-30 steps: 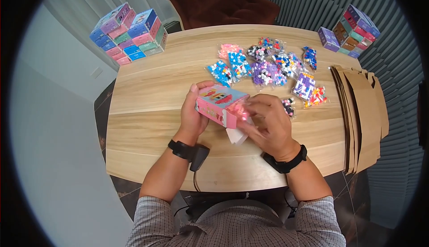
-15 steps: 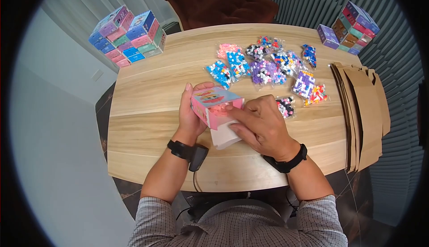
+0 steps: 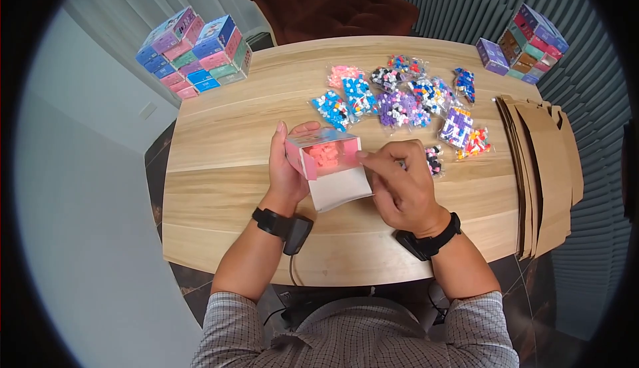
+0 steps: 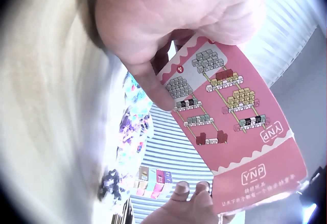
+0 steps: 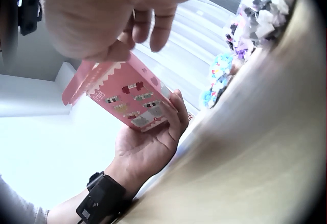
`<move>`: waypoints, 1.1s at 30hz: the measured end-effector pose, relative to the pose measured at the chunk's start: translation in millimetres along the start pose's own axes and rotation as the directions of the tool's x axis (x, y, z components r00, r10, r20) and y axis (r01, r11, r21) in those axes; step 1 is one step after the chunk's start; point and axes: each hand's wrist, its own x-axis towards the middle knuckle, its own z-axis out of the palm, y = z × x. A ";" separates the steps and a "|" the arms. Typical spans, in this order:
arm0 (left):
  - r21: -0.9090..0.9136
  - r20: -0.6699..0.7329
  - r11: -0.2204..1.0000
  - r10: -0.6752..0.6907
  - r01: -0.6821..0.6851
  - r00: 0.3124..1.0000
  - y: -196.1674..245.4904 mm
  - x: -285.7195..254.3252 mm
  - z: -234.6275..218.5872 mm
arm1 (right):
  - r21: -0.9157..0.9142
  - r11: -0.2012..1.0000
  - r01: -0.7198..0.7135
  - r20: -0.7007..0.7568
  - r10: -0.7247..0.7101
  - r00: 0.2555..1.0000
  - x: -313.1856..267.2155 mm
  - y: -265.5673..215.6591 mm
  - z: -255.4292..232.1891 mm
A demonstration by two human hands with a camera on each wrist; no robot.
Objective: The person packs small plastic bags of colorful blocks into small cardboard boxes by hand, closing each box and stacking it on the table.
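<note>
A pink cardboard box [image 3: 301, 157] lies in my left hand [image 3: 286, 168], which grips it from the left and beneath. Its end faces me uncovered, with the white flap [image 3: 341, 189] hanging down. Inside sits a clear bag of pink toy bricks [image 3: 325, 155]. My right hand [image 3: 407, 185] is at the box's right edge, a fingertip right at the small side flap. Printed building steps cover the pink box [image 4: 230, 116] face in the left wrist view. In the right wrist view, the right hand's fingers [image 5: 162, 30] hang loosely above the box.
Several clear bags of colourful bricks [image 3: 403, 108] lie beyond the box on the wooden table [image 3: 226, 128]. Small boxes are stacked at the back left [image 3: 193, 55] and back right [image 3: 529, 45]. Flattened brown cardboard pieces [image 3: 542, 175] lie along the right edge. A brown chair [image 3: 333, 5] stands behind.
The right hand's fingers have drawn back from the bag of pink bricks to the box's right edge. The box has turned its uncovered end toward me, and the bag now sits deeper inside.
</note>
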 end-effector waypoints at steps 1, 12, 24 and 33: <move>0.004 -0.003 1.000 0.004 -0.004 1.000 -0.3 1.4 -1.0 | -0.017 1.000 0.002 -0.007 -0.002 1.000 1.6 -3.4 -3.7; 0.034 0.074 0.997 0.069 -0.072 0.995 -6.3 2.6 -5.5 | -0.053 0.995 0.089 0.217 -0.075 0.973 0.4 -8.5 -0.7; 0.026 0.086 0.998 0.052 -0.054 0.995 -4.4 2.6 -5.0 | 0.032 0.998 0.056 0.201 -0.062 0.978 0.9 -10.5 1.4; -0.024 -0.022 1.000 0.020 -0.020 1.000 0.7 1.8 -5.2 | 0.063 0.997 0.053 0.168 -0.062 0.984 3.5 -7.4 -3.5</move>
